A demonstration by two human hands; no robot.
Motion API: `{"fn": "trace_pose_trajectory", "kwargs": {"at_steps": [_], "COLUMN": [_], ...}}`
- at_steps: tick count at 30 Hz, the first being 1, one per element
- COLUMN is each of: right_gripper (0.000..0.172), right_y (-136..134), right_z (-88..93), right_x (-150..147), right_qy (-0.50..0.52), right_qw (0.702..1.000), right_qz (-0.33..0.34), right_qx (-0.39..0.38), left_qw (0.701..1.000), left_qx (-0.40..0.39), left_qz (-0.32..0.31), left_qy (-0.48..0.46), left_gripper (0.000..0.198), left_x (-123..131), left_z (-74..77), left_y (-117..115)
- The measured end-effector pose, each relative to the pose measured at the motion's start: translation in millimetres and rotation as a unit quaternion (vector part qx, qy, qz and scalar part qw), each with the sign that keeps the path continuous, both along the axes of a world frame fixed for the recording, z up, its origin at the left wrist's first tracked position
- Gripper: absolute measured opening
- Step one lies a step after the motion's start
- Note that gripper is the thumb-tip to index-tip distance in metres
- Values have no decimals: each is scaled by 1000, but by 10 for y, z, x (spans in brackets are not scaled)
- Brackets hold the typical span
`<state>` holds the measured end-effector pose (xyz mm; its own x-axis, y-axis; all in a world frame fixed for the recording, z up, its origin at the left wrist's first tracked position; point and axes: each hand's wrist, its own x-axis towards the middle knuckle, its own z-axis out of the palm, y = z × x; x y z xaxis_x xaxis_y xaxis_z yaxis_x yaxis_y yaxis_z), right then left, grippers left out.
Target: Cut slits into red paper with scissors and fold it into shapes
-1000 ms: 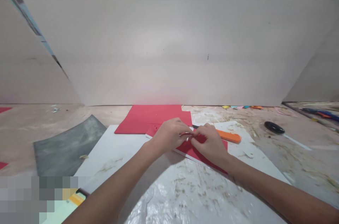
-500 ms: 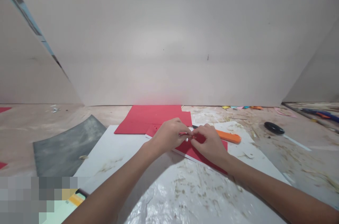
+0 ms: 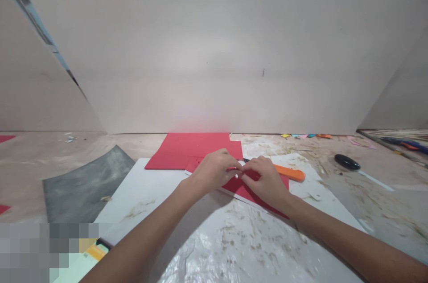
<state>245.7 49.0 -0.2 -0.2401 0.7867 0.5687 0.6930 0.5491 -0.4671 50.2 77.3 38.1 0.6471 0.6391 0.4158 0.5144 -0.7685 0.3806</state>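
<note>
My left hand [image 3: 216, 169] and my right hand [image 3: 267, 180] meet at the fingertips, each closed in a pinch. A small red bit shows at the left fingers, perhaps a strip of paper; what the right fingers hold is too small to make out. Under both hands lies a red sheet with a white edge [image 3: 240, 191], slanted on the white board [image 3: 154, 189]. Touching or overlapping its far left end is a larger red sheet [image 3: 194, 147]. An orange cutter knife [image 3: 290, 172] lies behind my right hand, its dark front end partly hidden.
A tall white panel [image 3: 214, 60] stands across the back. To the left lies a dark grey sheet [image 3: 87, 185], with a lit phone screen [image 3: 96, 252] nearer. At right are a black oval object [image 3: 347, 162] with a white strip, coloured paper scraps [image 3: 303, 136] and tools [image 3: 408, 144].
Hardly anything differs. Both hands keep their pinch at the same spot, and the whole view has shifted by only a few pixels.
</note>
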Motion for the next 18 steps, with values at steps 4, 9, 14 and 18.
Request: {"fn": "trace_pose_trajectory", "kwargs": {"at_steps": [4,9,14,18], "right_gripper": [8,13,18,11], "right_y": [-14,-41,-67,-76], "right_z": [7,67,133,155], "right_x": [-26,-22,16,24], "right_qy": [5,5,-6,-48], "right_qw": [1000,1000,999,994], "right_qz": [9,7,17,45], "right_qx": [1,2,42,87], "left_qw": [1000,999,997,996], "left_qx": [-7,-29,-46,-46], "left_qz": [6,9,19,6], "left_qy": [15,39,64,73], "left_gripper": [15,15,18,23], "left_x": [-16,-32,-41,-36], "left_z": [31,74,98,103], "left_y": [-11,-26,-39,-48]}}
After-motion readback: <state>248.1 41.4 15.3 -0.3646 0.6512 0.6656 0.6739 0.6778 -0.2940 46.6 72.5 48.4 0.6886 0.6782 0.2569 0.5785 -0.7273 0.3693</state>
